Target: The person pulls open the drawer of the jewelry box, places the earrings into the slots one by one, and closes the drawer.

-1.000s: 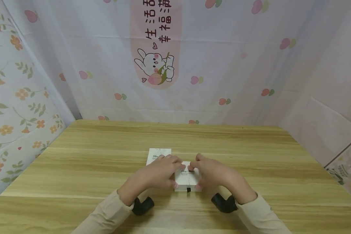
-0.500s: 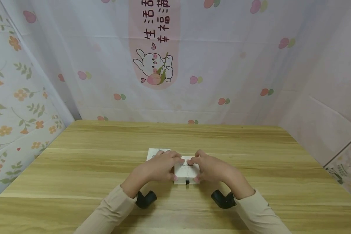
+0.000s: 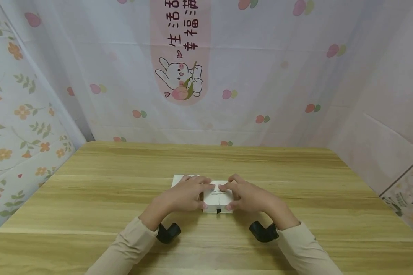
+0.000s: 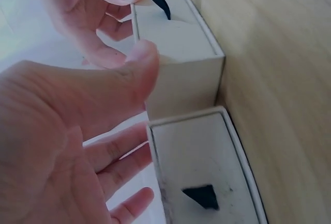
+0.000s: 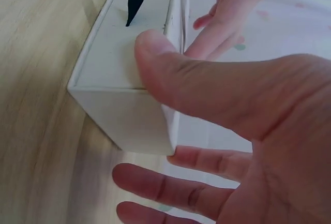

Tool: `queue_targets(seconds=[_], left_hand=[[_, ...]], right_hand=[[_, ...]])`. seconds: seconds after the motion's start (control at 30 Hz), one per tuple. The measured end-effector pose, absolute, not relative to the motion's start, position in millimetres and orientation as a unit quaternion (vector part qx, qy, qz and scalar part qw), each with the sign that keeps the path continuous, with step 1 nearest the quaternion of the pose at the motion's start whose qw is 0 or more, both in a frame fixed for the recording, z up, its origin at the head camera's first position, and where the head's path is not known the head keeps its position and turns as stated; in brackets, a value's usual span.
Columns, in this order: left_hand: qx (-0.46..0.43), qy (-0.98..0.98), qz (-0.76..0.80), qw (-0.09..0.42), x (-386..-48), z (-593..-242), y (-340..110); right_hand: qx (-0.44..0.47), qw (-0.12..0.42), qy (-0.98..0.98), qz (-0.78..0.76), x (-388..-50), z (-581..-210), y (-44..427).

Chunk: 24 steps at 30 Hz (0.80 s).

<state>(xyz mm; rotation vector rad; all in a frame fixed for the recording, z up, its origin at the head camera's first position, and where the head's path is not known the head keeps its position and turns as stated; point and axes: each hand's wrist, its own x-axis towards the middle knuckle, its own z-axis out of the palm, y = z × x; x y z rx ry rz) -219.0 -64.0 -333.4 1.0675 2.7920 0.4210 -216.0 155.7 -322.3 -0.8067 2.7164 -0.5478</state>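
Note:
Near the middle of the table, a white drawer box (image 3: 217, 200) with print on top and a black ribbon tab on its front is held from both sides. My left hand (image 3: 183, 195) grips its left side, thumb at the front and a finger on top. My right hand (image 3: 250, 195) grips its right side likewise. A second white drawer box (image 4: 201, 151) with a black tab sits to the left, mostly under my left hand in the head view. In the left wrist view the boxes stand close together, the left hand's other fingers along the second box's upper edge.
The wood-grain table (image 3: 296, 183) spreads around the boxes. A printed curtain (image 3: 244, 68) hangs behind it, and a flowered cloth (image 3: 24, 114) hangs at the left. Black wrist mounts (image 3: 168, 233) sit at both wrists.
Both hands have slid the held box away from the person across the table, so it now lies closer to level with the second box. That second box has stayed about where it was.

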Motion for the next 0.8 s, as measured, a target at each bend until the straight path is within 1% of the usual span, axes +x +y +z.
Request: queue_targets(seconds=[0.27, 0.8], left_hand=[[0.350, 0.924, 0.149, 0.040, -221.2, -337.2, -67.9], [0.341, 0.926, 0.154, 0.047, -223.8, -340.4, -67.0]], right_hand=[[-0.287, 0.100, 0.930, -0.205, -221.0, -329.8, 158.8], [-0.288, 0.091, 0.929, -0.215, -225.4, -335.0, 161.9]])
